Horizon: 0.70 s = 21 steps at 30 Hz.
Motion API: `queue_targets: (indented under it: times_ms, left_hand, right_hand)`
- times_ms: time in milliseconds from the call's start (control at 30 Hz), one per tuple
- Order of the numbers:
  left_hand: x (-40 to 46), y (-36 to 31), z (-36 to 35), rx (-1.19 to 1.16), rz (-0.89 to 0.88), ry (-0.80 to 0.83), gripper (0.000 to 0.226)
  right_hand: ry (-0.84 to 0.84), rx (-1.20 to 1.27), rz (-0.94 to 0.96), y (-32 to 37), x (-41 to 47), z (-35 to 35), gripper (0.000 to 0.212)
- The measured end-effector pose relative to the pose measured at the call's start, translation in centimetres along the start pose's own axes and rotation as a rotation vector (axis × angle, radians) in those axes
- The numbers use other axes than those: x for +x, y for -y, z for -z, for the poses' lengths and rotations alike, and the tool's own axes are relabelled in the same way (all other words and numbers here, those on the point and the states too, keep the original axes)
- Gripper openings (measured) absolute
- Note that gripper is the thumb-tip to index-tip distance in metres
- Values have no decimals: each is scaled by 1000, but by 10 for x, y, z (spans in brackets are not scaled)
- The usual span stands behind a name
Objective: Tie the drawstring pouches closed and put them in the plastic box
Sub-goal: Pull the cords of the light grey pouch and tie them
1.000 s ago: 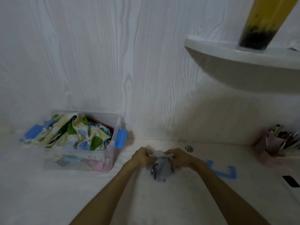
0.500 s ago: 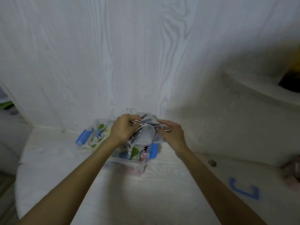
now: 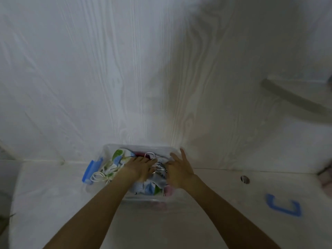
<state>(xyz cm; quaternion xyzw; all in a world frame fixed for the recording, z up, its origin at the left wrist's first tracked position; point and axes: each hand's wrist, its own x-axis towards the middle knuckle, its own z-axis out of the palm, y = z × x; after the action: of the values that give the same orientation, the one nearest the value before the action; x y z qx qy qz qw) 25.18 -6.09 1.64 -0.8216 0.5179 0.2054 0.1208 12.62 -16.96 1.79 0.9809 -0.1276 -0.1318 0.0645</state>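
Observation:
A clear plastic box (image 3: 115, 147) with blue latches stands against the wall, filled with several patterned drawstring pouches. The grey pouch (image 3: 159, 178) lies on top of the pile between my hands, its white cords bunched at its top. My left hand (image 3: 142, 167) rests flat on the pouches, fingers pressing down beside the grey one. My right hand (image 3: 177, 169) lies on the grey pouch's right side with fingers spread and straight, reaching to the box's far rim. A floral pouch (image 3: 117, 159) with white cords spills over the left edge.
The box sits on a white wood-grain table (image 3: 53, 203) against a white wall. A blue tape bracket (image 3: 283, 206) marks the table to the right, near a round hole (image 3: 244, 179). A white shelf (image 3: 296, 97) juts out at upper right.
My hands carried the grey pouch from the table's middle leftward over the box and lowered it onto the pile. Both hands have loosened from pinching its cords to lying flat.

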Motion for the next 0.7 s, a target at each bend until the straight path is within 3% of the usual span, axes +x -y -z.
queue_targets:
  times_ms: [100, 200, 300, 433, 533, 633, 700]
  left_hand:
    - [3, 6, 15, -99, -13, -36, 47]
    - [-17, -3, 36, -153, 13, -257, 42]
    - [-47, -35, 64, -102, 139, -442, 41]
    - [-39, -118, 85, -196, 119, -550, 29]
    - [-4, -183, 69, -400, 12, -409, 29]
    - [45, -252, 34, -589, -45, -123, 24]
    - [73, -280, 7, -655, 10, 23, 38]
  right_hand:
    - [-60, 160, 62, -11, -3, 0, 47]
    - [-389, 537, 87, -30, -24, -16, 36]
    - [-496, 726, -16, -54, -62, -23, 30]
    - [-509, 786, -243, -117, -127, -55, 26]
    - [-471, 820, -523, -159, -169, -88, 29]
    - [-256, 772, -870, -208, -219, -131, 46]
    - [-110, 766, -1048, -230, -243, -154, 62]
